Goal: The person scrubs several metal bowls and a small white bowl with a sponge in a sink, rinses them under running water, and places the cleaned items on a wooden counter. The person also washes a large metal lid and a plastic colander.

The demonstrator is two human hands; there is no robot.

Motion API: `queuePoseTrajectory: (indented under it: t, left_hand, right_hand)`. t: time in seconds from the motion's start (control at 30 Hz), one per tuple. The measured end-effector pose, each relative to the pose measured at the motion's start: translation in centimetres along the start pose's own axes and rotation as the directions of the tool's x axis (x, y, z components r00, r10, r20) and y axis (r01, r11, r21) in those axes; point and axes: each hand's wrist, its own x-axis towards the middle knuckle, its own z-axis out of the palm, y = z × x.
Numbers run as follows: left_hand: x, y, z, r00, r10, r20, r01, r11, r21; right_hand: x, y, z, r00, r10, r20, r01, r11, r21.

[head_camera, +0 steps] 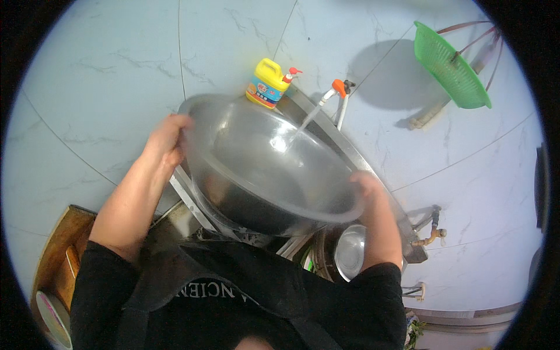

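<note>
A large stainless steel basin [262,170] is tilted over the metal sink [367,164], its inside facing the wall. My left hand [173,135] grips the basin's rim at the upper left, and my right hand [367,186] grips the rim at the lower right; both are slightly blurred. Water runs from a white tap with an orange handle [338,87] into the basin. Behind the basin stands a yellow detergent jug [267,84] with a red pump. How much water the basin holds I cannot tell.
A green plastic basket [453,70] hangs on the tiled wall at the upper right. A brass tap [433,236] juts out beyond my right forearm. A smaller metal bowl [350,251] lies below my right hand. A wooden board or box [57,245] is at the lower left.
</note>
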Motion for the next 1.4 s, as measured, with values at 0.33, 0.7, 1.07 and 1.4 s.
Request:
queuePoseTrajectory:
  t: [0.33, 0.7, 1.07, 1.4]
  left_hand:
    - [-2.0, 3.9, -0.4, 0.798, 0.414, 0.438, -0.533, 0.824, 0.192]
    - [1.5, -12.9, -9.1, 0.979, -0.110, 0.173, 0.104, 0.993, 0.047]
    - [0.9, -1.0, -1.7, 0.863, 0.331, 0.382, -0.486, 0.751, 0.447]
    - [2.6, -5.5, -9.5, 0.953, 0.109, 0.283, -0.217, 0.895, 0.389]
  right_hand:
    - [5.2, 8.8, 10.9, 0.968, -0.044, 0.248, -0.072, 0.895, 0.441]
    - [2.3, -7.1, 1.1, 0.875, -0.481, -0.059, 0.478, 0.876, -0.064]
    - [-3.0, 4.7, -0.1, 0.996, 0.046, 0.073, -0.016, 0.932, -0.361]
    - [-3.9, -1.0, 5.3, 0.931, -0.341, -0.132, 0.354, 0.931, 0.090]
